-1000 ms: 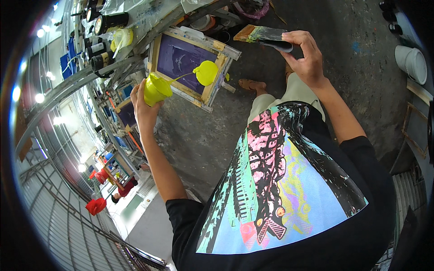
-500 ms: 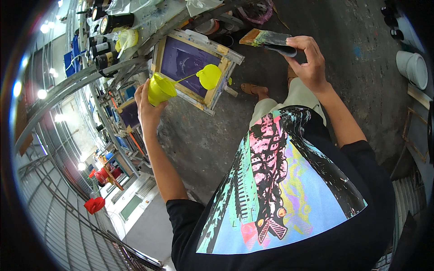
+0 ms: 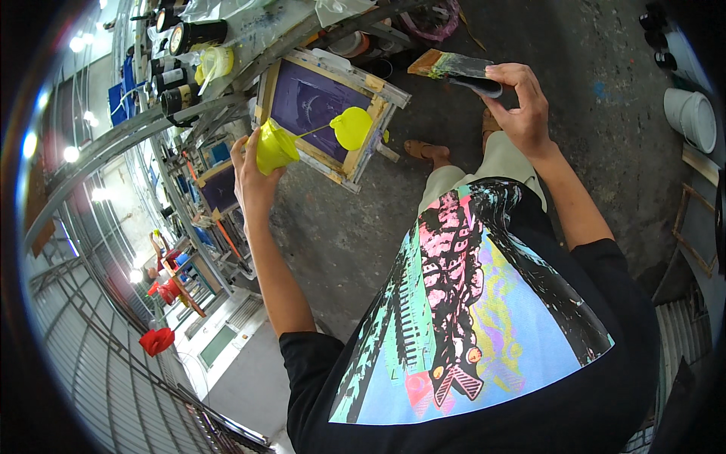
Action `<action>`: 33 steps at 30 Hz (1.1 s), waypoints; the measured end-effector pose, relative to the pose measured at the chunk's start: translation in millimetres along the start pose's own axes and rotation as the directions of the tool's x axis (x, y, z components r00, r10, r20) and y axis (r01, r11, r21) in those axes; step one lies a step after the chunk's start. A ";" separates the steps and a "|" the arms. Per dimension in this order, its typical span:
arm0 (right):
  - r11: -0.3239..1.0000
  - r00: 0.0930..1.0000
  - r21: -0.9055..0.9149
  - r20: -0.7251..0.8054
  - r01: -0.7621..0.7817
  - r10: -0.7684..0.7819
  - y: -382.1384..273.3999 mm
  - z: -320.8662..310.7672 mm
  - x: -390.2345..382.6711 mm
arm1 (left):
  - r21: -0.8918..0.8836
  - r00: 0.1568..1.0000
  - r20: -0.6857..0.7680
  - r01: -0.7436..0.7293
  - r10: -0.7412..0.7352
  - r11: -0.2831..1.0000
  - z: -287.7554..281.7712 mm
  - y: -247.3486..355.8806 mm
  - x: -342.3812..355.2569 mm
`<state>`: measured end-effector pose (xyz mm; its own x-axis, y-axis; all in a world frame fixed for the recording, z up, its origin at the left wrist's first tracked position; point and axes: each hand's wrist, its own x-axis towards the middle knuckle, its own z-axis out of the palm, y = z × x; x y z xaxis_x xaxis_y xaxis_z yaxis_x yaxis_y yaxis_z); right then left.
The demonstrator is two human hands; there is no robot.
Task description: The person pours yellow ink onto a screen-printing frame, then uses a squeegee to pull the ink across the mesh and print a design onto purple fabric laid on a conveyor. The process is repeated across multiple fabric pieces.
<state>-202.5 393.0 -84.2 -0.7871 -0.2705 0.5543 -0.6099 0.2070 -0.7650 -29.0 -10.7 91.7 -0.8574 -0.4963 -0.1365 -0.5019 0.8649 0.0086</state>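
My left hand [image 3: 257, 178] is closed around a bright yellow ink cup [image 3: 277, 148], tilted over a screen printing frame [image 3: 355, 161]. From its lip a thin yellow strand runs to a pool of yellow ink [image 3: 351, 128] near the right end of the purple mesh [image 3: 310, 98]. A small yellow smear marks the frame's right edge. Up and to the right, my right hand [image 3: 522, 106] pinches a flat squeegee [image 3: 454, 66] by one end, held in the air away from the frame. Orange, green and grey ink stains its blade and body.
A metal-edged workbench [image 3: 261, 45] at upper left carries dark jars [image 3: 198, 36] and a yellow-smeared tub [image 3: 218, 62]. White buckets [image 3: 690, 119] stand at far right. Racked frames [image 3: 219, 188] lie left of my arm. My sandalled feet [image 3: 422, 149] are on the stained floor.
My left hand and the ink cup have shifted slightly right, the strand still reaching the ink pool. My right hand has carried the squeegee a little to the right.
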 end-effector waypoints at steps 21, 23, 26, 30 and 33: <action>0.998 0.998 0.024 0.017 -0.056 0.055 -4.2 5.0 3.0 | 0.147 0.993 -0.105 -0.042 0.058 0.988 -2.7 31.0 13.9; 0.999 0.999 0.016 0.012 -0.033 0.033 -3.9 5.8 3.1 | 0.153 0.992 -0.112 -0.044 0.062 0.987 -2.8 32.4 15.8; 0.999 0.999 0.025 0.008 -0.042 0.042 -4.8 4.9 2.5 | 0.161 0.991 -0.127 -0.026 0.047 0.987 -3.8 31.9 18.5; 0.999 0.999 0.013 0.010 -0.042 0.042 -2.8 1.5 0.3 | 0.148 0.989 -0.147 0.005 0.017 0.989 -7.4 27.1 19.5; 0.999 0.999 0.009 0.015 -0.045 0.044 -3.4 -1.1 1.6 | 0.146 0.988 -0.152 0.021 0.001 0.989 -11.2 23.8 19.1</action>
<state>-201.7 392.9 -80.4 -0.8119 -0.2754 0.5147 -0.5733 0.2101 -0.7920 -58.6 -0.5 100.4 -0.8655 -0.5007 0.0157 -0.4978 0.8561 -0.1386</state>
